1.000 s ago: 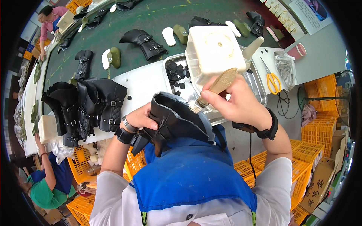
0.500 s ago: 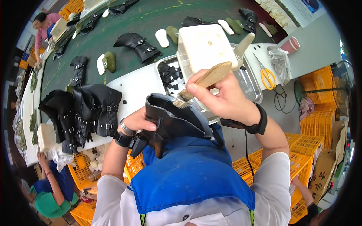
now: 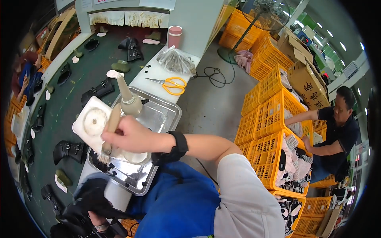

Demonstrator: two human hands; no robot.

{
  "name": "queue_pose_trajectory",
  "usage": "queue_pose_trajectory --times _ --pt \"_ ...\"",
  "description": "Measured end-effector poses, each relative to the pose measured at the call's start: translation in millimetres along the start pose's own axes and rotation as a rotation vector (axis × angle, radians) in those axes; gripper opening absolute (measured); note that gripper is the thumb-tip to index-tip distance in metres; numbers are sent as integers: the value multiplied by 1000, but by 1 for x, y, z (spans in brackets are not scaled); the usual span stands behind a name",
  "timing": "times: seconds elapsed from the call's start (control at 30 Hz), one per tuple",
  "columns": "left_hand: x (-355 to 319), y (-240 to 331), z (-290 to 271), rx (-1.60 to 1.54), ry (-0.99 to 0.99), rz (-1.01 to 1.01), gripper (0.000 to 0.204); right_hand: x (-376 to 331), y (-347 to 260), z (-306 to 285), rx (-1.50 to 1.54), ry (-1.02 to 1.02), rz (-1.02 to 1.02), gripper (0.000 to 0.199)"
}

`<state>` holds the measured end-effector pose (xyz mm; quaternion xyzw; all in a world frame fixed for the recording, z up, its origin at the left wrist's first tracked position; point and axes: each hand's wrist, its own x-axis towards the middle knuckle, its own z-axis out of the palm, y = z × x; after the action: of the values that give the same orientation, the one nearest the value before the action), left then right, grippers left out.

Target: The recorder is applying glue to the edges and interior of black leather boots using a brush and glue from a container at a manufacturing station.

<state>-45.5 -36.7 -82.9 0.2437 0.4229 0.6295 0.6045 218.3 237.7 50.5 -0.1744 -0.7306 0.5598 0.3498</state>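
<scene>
My right hand (image 3: 133,137) is closed around the wooden handle of a brush (image 3: 113,119). Its bristles point down over the metal tray (image 3: 168,125), beside a white block-like container (image 3: 89,113). At the lower left my left hand (image 3: 96,219), partly hidden, grips a black boot (image 3: 93,194), blurred by motion, with its open top toward the tray. Behind the brush a beige bottle with a long tapering neck (image 3: 130,101) stands in the tray. Black scraps (image 3: 129,180) lie in the tray's near part.
Scissors with yellow handles (image 3: 174,85), a clear plastic bag (image 3: 175,61) and a pink cup (image 3: 174,37) are on the white table. Black boots (image 3: 69,152) and insoles (image 3: 60,183) rest on the green belt. Yellow crates (image 3: 270,154) and a co-worker (image 3: 337,135) are to the right.
The view has swung to the right, bringing the co-worker and crates into plain sight. The brush has left the boot's top edge and is now over the tray.
</scene>
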Motion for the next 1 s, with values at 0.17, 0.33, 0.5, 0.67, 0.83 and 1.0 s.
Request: queue_pose_trajectory --times 0.17,0.33,0.5,0.67,0.83,1.0 --pt "9 30 42 -369 -52 339 76 -24 5 -20 295 109 224 21" --pt "22 49 87 -724 -370 295 84 -38 14 -12 381 108 283 20" --pt "38 53 90 -493 -372 452 93 -44 17 -7 411 126 276 20" --pt "27 73 111 -391 -201 529 87 -41 11 0 426 81 296 21" --pt "22 66 114 456 498 542 69 -42 2 0 333 154 271 18" --pt "38 28 106 882 677 772 79 -45 -7 1 407 149 235 19"
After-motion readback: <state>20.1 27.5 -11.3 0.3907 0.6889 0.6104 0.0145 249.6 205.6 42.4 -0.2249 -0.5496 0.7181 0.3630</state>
